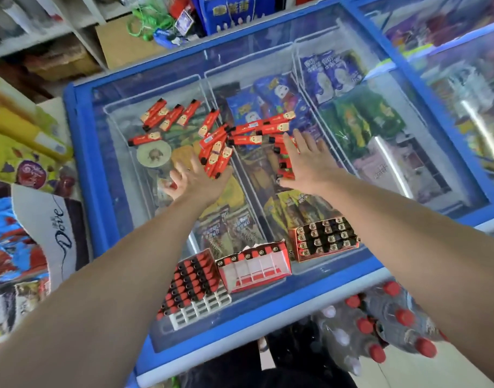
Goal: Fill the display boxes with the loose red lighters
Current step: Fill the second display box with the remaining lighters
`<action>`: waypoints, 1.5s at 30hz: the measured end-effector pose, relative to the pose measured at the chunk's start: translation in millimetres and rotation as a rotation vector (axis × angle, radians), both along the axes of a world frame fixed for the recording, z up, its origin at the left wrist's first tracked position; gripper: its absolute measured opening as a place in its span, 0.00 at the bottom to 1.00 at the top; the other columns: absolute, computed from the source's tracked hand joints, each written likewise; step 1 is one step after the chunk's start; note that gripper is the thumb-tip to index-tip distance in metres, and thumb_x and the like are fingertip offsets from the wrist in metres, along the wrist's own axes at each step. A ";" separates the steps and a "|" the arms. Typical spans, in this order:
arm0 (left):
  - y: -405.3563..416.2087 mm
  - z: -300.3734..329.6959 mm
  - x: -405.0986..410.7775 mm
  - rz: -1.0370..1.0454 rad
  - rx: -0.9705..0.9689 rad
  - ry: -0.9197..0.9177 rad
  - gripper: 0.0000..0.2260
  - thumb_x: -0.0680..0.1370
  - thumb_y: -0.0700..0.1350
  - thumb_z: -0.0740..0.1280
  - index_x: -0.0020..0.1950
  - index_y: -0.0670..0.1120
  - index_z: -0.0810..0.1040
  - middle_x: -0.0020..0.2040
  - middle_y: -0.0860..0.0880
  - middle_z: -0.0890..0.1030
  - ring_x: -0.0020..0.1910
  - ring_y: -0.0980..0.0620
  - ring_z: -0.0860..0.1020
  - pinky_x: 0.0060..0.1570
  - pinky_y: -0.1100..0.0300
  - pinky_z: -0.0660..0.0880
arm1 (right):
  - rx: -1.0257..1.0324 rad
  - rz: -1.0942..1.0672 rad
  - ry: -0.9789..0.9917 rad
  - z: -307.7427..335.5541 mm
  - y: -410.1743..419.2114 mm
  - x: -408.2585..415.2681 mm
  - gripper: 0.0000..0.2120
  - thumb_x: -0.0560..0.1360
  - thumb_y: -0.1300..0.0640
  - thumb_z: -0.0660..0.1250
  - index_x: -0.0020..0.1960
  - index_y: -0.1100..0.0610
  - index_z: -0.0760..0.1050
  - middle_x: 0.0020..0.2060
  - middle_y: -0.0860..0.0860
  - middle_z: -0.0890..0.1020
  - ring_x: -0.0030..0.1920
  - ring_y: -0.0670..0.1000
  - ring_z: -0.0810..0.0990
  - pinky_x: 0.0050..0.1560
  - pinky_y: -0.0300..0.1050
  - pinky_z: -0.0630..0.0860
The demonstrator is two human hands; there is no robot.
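Note:
Several loose red lighters [257, 130] lie scattered on the glass lid of a blue freezer [80, 152]. My left hand [192, 177] rests on the glass with a bunch of lighters [216, 161] piled against its far side, its fingers loosely bent. My right hand [304, 161] lies flat with straight, spread fingers, touching lighters [285, 163] at its left edge. Three display boxes stand near the front edge. The left box [195, 287] is mostly filled. In the middle box [254, 268] only the back row holds lighters. The right box [324, 238] is packed.
Under the glass lie ice-cream packets in white baskets. A second freezer [450, 65] stands to the right. Snack bags and a Dove carton [52, 231] are at the left. Red-capped bottles [380, 323] in shrink wrap sit on the floor below the front edge. Shelves run along the back.

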State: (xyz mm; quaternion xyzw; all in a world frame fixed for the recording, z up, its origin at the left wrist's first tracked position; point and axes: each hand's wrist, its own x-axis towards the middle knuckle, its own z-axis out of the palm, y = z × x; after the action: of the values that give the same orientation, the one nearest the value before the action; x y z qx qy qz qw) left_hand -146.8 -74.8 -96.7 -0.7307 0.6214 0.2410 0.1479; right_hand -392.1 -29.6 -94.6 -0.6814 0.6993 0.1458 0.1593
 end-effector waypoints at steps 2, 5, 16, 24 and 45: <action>-1.9 -6.5 -4.5 -0.009 -0.026 -0.025 0.48 0.72 0.80 0.49 0.83 0.52 0.48 0.83 0.40 0.47 0.81 0.36 0.49 0.75 0.31 0.49 | 0.025 0.010 0.002 -6.5 -3.1 -3.0 0.54 0.76 0.31 0.63 0.82 0.55 0.33 0.82 0.57 0.40 0.82 0.60 0.42 0.80 0.63 0.46; -4.2 -13.6 -9.8 0.007 -0.071 -0.042 0.46 0.73 0.79 0.49 0.82 0.51 0.52 0.83 0.38 0.49 0.79 0.34 0.51 0.74 0.32 0.51 | -0.012 0.004 -0.006 -12.3 -2.4 -2.8 0.52 0.75 0.33 0.65 0.83 0.57 0.39 0.81 0.59 0.49 0.81 0.62 0.49 0.80 0.63 0.51; 5.9 -31.9 -2.2 -0.017 -0.217 0.008 0.32 0.79 0.69 0.57 0.72 0.47 0.61 0.77 0.38 0.58 0.74 0.34 0.57 0.73 0.37 0.56 | -0.225 -0.095 -0.122 -24.2 24.1 37.7 0.28 0.75 0.51 0.68 0.69 0.65 0.67 0.57 0.61 0.73 0.56 0.63 0.76 0.45 0.50 0.77; 15.8 -35.8 18.4 -0.133 -0.244 0.064 0.28 0.82 0.65 0.58 0.70 0.44 0.64 0.71 0.37 0.65 0.68 0.35 0.66 0.67 0.38 0.65 | -0.181 0.010 0.162 -18.1 24.1 58.2 0.37 0.81 0.49 0.64 0.77 0.71 0.52 0.66 0.65 0.70 0.61 0.59 0.75 0.50 0.44 0.77; 31.4 8.6 45.5 0.004 -0.127 0.362 0.10 0.86 0.46 0.58 0.62 0.41 0.63 0.54 0.37 0.76 0.48 0.39 0.78 0.41 0.46 0.77 | 0.191 -0.914 -1.252 31.5 3.4 74.9 0.12 0.79 0.63 0.67 0.62 0.62 0.74 0.44 0.58 0.84 0.38 0.53 0.83 0.39 0.46 0.74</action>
State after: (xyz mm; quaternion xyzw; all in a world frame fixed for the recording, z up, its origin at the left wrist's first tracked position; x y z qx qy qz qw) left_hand -101.3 -43.4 -88.1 -0.6844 0.6506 0.3289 -0.0131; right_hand -317.2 -26.3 -63.1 -0.2647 0.6748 -0.2865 0.6265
